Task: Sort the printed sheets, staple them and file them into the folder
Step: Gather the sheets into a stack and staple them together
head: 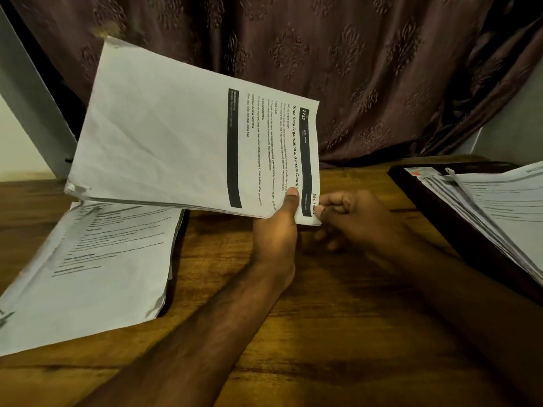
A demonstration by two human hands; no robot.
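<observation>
A bundle of printed sheets is held up above the wooden counter, tilted so its far corner rises toward the patterned curtain behind. The top page is turned sideways and shows a heading about shoe rack organization, with dark bars across it. The left hand grips the bundle at its near edge, thumb pressed on the top page and the other fingers hidden beneath. The right hand sits just beside it at the bundle's near right corner, fingers curled and its grip pinching that corner. On the counter to the left lies a second stack of printed sheets, flat, partly under the raised bundle. At the right edge a dark folder lies open on the counter with more printed pages resting in it. A pale slanted panel stands at the far left.
</observation>
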